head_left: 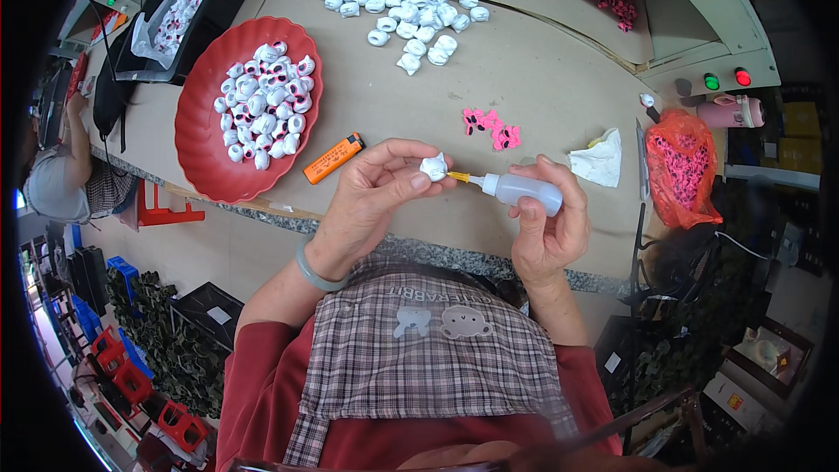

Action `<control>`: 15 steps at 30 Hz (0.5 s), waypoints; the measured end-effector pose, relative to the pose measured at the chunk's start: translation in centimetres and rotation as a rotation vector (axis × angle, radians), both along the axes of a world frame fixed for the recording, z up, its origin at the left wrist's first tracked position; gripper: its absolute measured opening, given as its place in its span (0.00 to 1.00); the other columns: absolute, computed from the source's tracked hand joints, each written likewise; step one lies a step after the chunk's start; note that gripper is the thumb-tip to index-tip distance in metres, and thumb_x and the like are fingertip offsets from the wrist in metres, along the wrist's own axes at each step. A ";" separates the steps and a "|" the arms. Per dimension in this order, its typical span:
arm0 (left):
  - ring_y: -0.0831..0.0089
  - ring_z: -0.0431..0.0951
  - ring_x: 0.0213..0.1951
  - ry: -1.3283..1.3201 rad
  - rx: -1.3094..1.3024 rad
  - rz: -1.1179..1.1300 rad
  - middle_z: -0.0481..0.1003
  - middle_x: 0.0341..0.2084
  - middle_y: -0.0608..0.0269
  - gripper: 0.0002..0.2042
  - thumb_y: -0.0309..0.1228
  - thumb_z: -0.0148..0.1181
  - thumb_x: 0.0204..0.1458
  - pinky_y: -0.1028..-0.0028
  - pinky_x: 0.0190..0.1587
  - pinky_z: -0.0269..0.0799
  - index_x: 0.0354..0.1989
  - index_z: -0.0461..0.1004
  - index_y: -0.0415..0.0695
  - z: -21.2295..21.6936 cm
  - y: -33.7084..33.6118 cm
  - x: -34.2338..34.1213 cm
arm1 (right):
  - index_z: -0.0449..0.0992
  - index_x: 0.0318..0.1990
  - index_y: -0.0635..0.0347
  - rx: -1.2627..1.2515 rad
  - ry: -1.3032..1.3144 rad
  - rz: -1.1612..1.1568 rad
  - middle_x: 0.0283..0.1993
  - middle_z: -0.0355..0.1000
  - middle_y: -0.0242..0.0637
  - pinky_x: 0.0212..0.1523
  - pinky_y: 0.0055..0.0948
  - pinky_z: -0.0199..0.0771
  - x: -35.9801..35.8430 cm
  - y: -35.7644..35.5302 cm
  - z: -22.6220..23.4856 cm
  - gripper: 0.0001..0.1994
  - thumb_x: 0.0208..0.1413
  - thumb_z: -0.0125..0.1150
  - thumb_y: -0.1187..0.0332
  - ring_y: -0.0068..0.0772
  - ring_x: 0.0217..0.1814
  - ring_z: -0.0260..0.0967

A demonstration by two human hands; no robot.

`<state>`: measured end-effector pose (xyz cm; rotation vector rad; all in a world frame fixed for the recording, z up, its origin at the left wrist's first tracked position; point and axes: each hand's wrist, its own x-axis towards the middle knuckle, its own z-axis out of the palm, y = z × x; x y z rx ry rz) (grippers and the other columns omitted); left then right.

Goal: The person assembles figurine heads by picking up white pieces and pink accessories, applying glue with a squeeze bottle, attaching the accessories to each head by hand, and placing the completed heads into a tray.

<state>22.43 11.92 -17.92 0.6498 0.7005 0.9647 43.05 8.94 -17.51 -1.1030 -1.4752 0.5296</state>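
Note:
My left hand (pixel 377 188) pinches a small white moulded piece (pixel 434 166) between thumb and fingers, just above the table's front edge. My right hand (pixel 551 223) grips a small translucent squeeze bottle (pixel 523 191) lying sideways; its yellow nozzle (pixel 461 177) touches the white piece. A few pink cut-out pieces (pixel 491 127) lie on the table just beyond both hands. An orange lighter (pixel 333 158) rests to the left of my left hand.
A red round dish (pixel 199 140) holds several white pieces with pink marks. A loose heap of plain white pieces (pixel 404 2) lies farther back. A crumpled white cloth (pixel 599 160), an orange bag (pixel 683 170) and a pink cup (pixel 736 111) sit right. Another person (pixel 65 179) is at far left.

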 end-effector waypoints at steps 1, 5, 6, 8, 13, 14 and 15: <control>0.67 0.78 0.45 -0.001 -0.002 -0.001 0.75 0.45 0.50 0.13 0.24 0.58 0.53 0.71 0.51 0.74 0.48 0.71 0.37 -0.1 0.0 0.0 | 0.68 0.51 0.69 0.010 -0.056 -0.002 0.40 0.74 0.48 0.33 0.28 0.76 0.0 0.0 0.0 0.19 0.56 0.61 0.68 0.37 0.36 0.77; 0.68 0.76 0.47 0.049 0.054 0.020 0.75 0.44 0.52 0.15 0.25 0.60 0.53 0.69 0.53 0.72 0.48 0.71 0.37 -0.3 -0.1 0.0 | 0.68 0.51 0.69 0.054 -0.116 -0.011 0.40 0.74 0.47 0.32 0.28 0.76 -0.1 0.1 0.1 0.19 0.55 0.62 0.67 0.38 0.35 0.77; 0.69 0.76 0.48 0.053 0.060 0.020 0.75 0.45 0.52 0.15 0.25 0.60 0.52 0.69 0.54 0.72 0.48 0.71 0.37 -0.3 -0.1 0.0 | 0.68 0.51 0.69 0.059 -0.126 -0.006 0.40 0.74 0.47 0.32 0.28 0.76 -0.1 0.1 0.1 0.20 0.55 0.63 0.67 0.38 0.35 0.77; 0.69 0.75 0.48 0.053 0.059 0.027 0.75 0.45 0.52 0.15 0.25 0.60 0.52 0.68 0.54 0.72 0.48 0.71 0.37 -0.6 -0.1 0.1 | 0.68 0.51 0.69 0.063 -0.135 -0.001 0.40 0.74 0.47 0.32 0.28 0.76 0.0 0.1 0.1 0.20 0.54 0.63 0.67 0.38 0.35 0.77; 0.68 0.75 0.50 0.054 0.050 0.039 0.74 0.46 0.52 0.15 0.25 0.61 0.51 0.67 0.54 0.72 0.48 0.71 0.37 -0.7 0.0 0.1 | 0.68 0.50 0.69 0.118 -0.220 -0.002 0.40 0.74 0.47 0.31 0.27 0.76 0.1 0.1 0.4 0.20 0.54 0.64 0.67 0.38 0.35 0.77; 0.68 0.75 0.50 0.050 0.048 0.040 0.74 0.45 0.52 0.15 0.25 0.62 0.51 0.67 0.55 0.71 0.48 0.71 0.37 -0.8 0.0 0.1 | 0.68 0.50 0.69 0.117 -0.220 -0.002 0.40 0.74 0.47 0.31 0.27 0.76 0.1 0.1 0.4 0.20 0.54 0.64 0.67 0.38 0.35 0.77; 0.68 0.75 0.50 0.047 0.047 0.040 0.74 0.45 0.52 0.15 0.25 0.62 0.51 0.67 0.55 0.71 0.48 0.71 0.37 -0.8 0.0 0.1 | 0.68 0.50 0.69 0.116 -0.216 -0.007 0.39 0.75 0.47 0.31 0.27 0.76 0.1 0.1 0.4 0.20 0.54 0.64 0.67 0.38 0.35 0.77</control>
